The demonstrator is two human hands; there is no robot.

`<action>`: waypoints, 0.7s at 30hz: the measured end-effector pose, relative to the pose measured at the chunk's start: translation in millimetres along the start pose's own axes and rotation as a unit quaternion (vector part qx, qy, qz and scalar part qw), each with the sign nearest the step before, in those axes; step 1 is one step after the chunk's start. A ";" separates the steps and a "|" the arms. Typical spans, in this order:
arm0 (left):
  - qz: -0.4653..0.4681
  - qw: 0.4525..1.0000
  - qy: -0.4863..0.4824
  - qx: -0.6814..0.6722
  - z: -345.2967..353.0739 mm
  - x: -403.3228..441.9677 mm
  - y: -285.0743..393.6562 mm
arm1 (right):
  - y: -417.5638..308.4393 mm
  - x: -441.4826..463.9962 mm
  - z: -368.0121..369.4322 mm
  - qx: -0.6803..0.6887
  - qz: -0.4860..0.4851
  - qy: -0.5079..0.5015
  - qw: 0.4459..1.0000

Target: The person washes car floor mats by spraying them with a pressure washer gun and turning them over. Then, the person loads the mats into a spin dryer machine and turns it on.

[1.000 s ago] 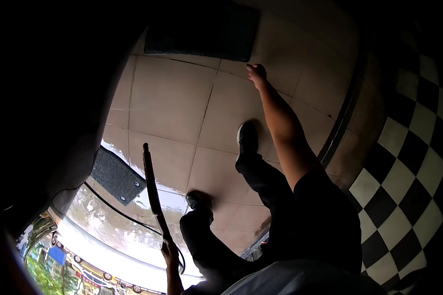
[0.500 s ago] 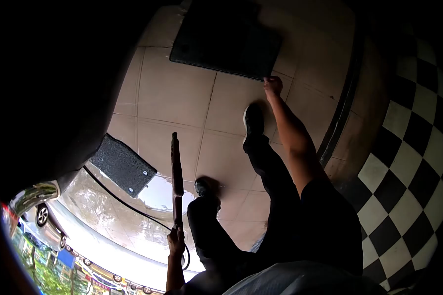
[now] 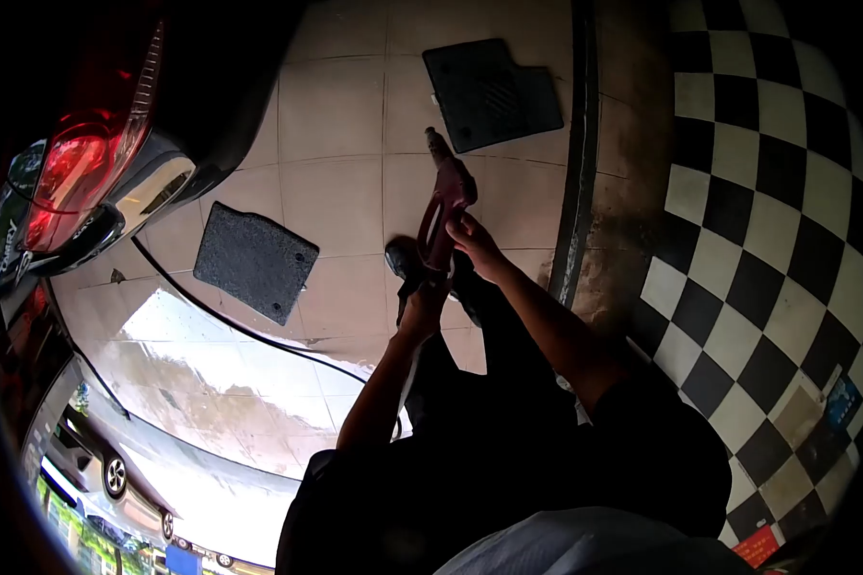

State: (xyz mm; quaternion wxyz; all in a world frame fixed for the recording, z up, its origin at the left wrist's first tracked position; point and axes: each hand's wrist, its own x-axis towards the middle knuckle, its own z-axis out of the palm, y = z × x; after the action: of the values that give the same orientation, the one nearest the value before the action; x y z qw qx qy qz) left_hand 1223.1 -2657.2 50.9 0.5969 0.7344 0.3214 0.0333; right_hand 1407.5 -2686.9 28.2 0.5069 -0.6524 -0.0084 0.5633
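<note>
A dark red pressure washer gun (image 3: 457, 187) points away from me, its metal nozzle toward the dark floor mat ahead. Around the rear of the gun my left hand (image 3: 422, 309) is closed. My right hand (image 3: 475, 247) grips the right side of the gun's body; some of its fingers are hidden behind it. The black car mat (image 3: 494, 96) lies flat on the tiles beyond the nozzle. A second, grey speckled car mat (image 3: 254, 261) rests on the floor to the left.
A black hose (image 3: 244, 331) runs across the wet floor toward my left arm. At the left stands a dark car with a red tail light (image 3: 77, 163). A dark floor channel (image 3: 575, 144) and checkered wall tiles (image 3: 738, 192) are on the right.
My right hand has let go of the black mat's edge, and the mat now lies flat. That hand has come back onto the gun. The view has shifted, showing the car's tail light.
</note>
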 end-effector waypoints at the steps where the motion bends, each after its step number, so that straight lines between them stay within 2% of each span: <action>1: 0.002 0.995 -0.076 0.069 8.6 3.9 8.5 | -4.1 -13.0 13.2 0.078 0.006 0.025 0.997; 2: 0.006 0.979 -0.150 0.137 17.3 7.4 16.3 | -15.9 -23.4 20.0 0.155 0.010 0.048 0.987; 3: 0.042 0.977 -0.154 0.142 25.2 7.5 24.5 | -24.4 -30.6 17.0 0.258 0.039 0.137 0.956; 4: 0.079 0.973 -0.158 0.149 33.3 9.2 28.5 | -24.0 -35.0 5.3 0.287 0.033 0.117 0.950; 7: -0.018 0.976 -0.215 0.040 57.6 -15.9 27.1 | 22.0 -35.2 -41.6 0.247 0.051 0.137 0.958; 9: -0.184 0.953 -0.236 -0.057 50.1 -40.0 50.9 | 33.2 -45.3 -58.6 0.183 0.025 0.186 0.965; 10: -0.319 0.909 -0.246 -0.103 27.9 -60.3 73.5 | 42.9 -45.8 -69.5 0.126 -0.002 0.223 0.967; 12: -0.298 0.923 -0.194 -0.144 34.7 -152.7 17.2 | 21.7 -63.9 -82.0 0.169 -0.012 0.203 0.964; 13: -0.237 0.959 -0.139 -0.064 21.0 -195.8 7.1 | 10.7 -68.2 -94.9 0.141 0.014 0.205 0.968; 14: -0.251 0.957 -0.145 0.007 5.9 -231.3 -16.2 | 5.6 -68.3 -110.8 0.117 0.024 0.210 0.970; 15: -0.280 0.952 -0.126 0.019 -3.5 -265.9 -36.4 | 3.5 -72.1 -124.3 0.088 0.014 0.217 0.972; 16: -0.250 0.965 -0.079 0.022 -12.3 -293.1 -40.8 | 1.0 -74.5 -137.8 0.056 0.007 0.219 0.974; 17: -0.305 0.947 -0.094 0.038 -21.0 -315.8 -46.9 | 13.3 -68.1 -159.4 0.041 0.015 0.217 0.975; 18: -0.321 0.943 -0.073 0.052 -22.5 -337.4 -51.5 | 29.6 -58.2 -182.9 0.031 0.020 0.217 0.976; 19: -0.338 0.939 -0.057 0.030 -23.3 -357.9 -62.1 | 36.1 -55.9 -201.2 -0.004 0.040 0.217 0.975; 20: -0.356 0.933 -0.042 0.008 -24.3 -369.9 -53.8 | 33.5 -61.3 -213.9 0.044 0.068 0.229 0.970; 21: -0.323 0.945 -0.028 0.045 -19.2 -377.8 -45.6 | 32.7 -64.6 -223.0 -0.014 0.064 0.227 0.972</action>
State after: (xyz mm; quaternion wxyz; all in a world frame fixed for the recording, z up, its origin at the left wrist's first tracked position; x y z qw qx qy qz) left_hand 896.2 -2830.5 141.9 0.5506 0.6179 0.5256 -0.1967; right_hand 1531.3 -2885.7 20.2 0.4492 -0.7696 0.1411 0.4313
